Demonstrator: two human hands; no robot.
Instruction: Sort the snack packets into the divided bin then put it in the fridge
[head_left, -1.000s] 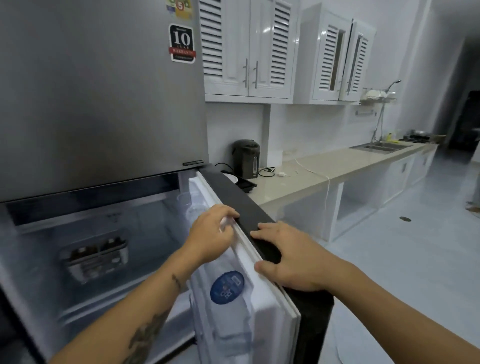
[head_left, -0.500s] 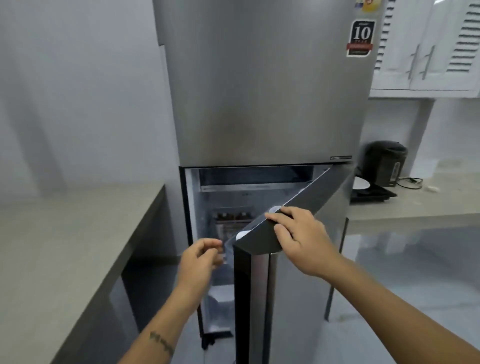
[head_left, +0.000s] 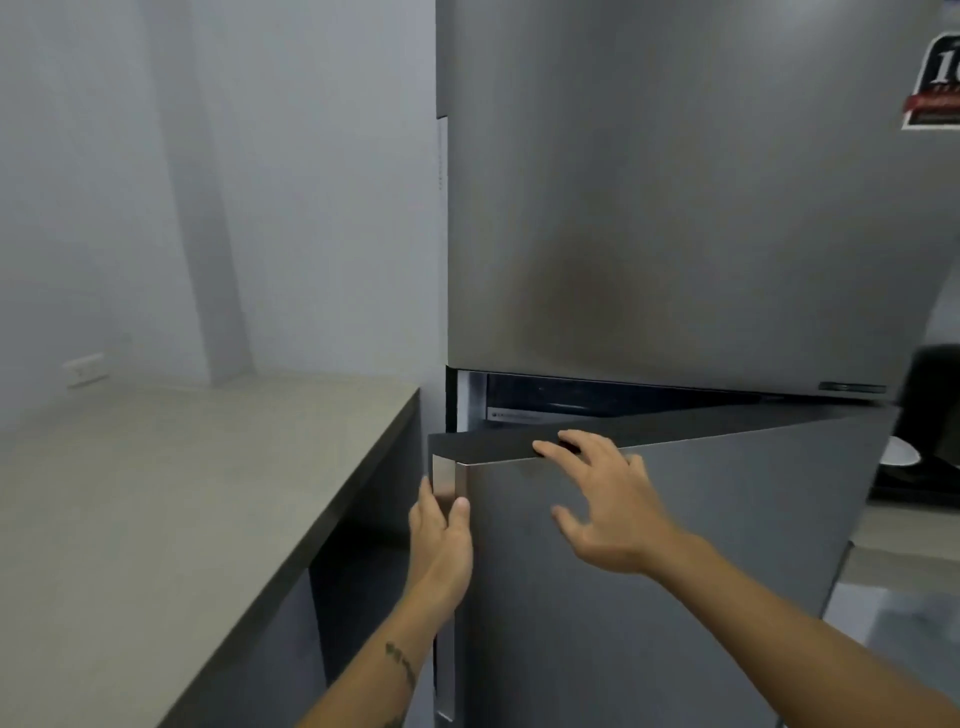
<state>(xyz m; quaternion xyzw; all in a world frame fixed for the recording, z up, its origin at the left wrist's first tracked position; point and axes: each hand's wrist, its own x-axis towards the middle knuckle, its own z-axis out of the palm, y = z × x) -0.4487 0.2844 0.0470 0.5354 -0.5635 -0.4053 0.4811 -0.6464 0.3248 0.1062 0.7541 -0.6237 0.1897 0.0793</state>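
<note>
A tall steel fridge (head_left: 675, 208) fills the right half of the view. Its lower door (head_left: 727, 545) stands almost closed, with only a narrow dark gap left under the upper door. My left hand (head_left: 441, 540) presses flat against the door's left edge, fingers together and pointing up. My right hand (head_left: 608, 504) lies spread on the door's front near its top edge, fingertips touching the dark top strip. Neither hand holds anything. The divided bin and the snack packets are hidden from view.
A beige counter (head_left: 182, 493) runs along the left, right up to the fridge's side. A wall socket (head_left: 85, 370) sits on the grey wall above it. A dark kettle (head_left: 932, 405) stands on another counter at the right edge.
The lower fridge door has swung from wide open to nearly closed. My left hand left the door's inner top edge and now pushes its outer left edge. The bin inside is no longer visible.
</note>
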